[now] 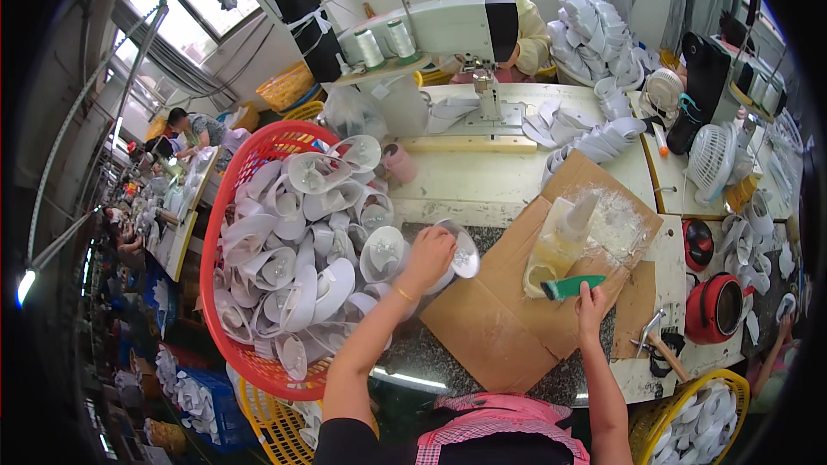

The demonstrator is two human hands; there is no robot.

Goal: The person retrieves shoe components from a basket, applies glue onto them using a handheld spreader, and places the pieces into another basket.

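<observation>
My left hand [427, 260] pinches the edge of a white shoe upper [466, 255], a curved piece with a pale round patch, above the table by the cardboard. In my right hand [591, 308] is a flat green brush [570, 287] with a dark left end. That end is at the mouth of a yellowed, glue-smeared plastic container [551, 247], which lies on brown cardboard [500, 327]. White residue [618, 228] covers the cardboard beside the container. Close to my left arm, a red plastic basket [212, 293] holds many similar white uppers [297, 284].
A sewing machine [431, 30] stands across the table, with a person [525, 21] behind it. A pink thread cone [399, 164] is beside the basket. Right of the cardboard are a hammer [668, 353] and a red round pot [713, 306]. Yellow baskets [743, 387] flank me below.
</observation>
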